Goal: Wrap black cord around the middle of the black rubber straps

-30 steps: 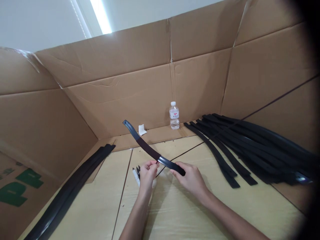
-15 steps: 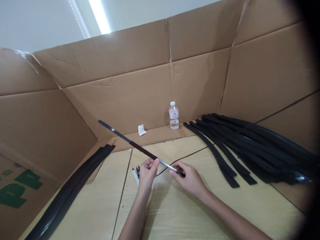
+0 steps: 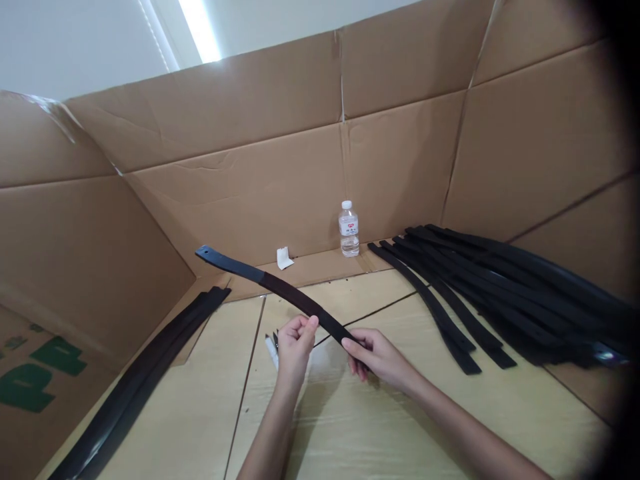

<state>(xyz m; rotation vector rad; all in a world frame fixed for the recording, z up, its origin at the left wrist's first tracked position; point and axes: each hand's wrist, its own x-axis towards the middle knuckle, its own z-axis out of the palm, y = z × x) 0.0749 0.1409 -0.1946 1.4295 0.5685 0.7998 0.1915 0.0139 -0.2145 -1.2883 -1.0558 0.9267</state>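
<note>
A curved black strip (image 3: 241,268) is held in both hands above the table (image 3: 200,413). Its near end is grasped by the right hand (image 3: 374,355), with the thumb laid on top and the fingers curled beneath; its lower edge is pinched near mid-length between the thumb and fingers of the left hand (image 3: 297,343). The long axis is slanted from the right hand up and leftward, away from the body, and is bowed gently upward along its length. The far end, pierced by a small hole, is pointed at the left part of the cardboard wall (image 3: 235,193). A white marker (image 3: 271,350) is partly hidden beside the left hand. Farther out, similar strips are laid in a left stack (image 3: 150,360) and a right pile (image 3: 480,287). A water bottle (image 3: 349,230) is stood upright near the wall.
</note>
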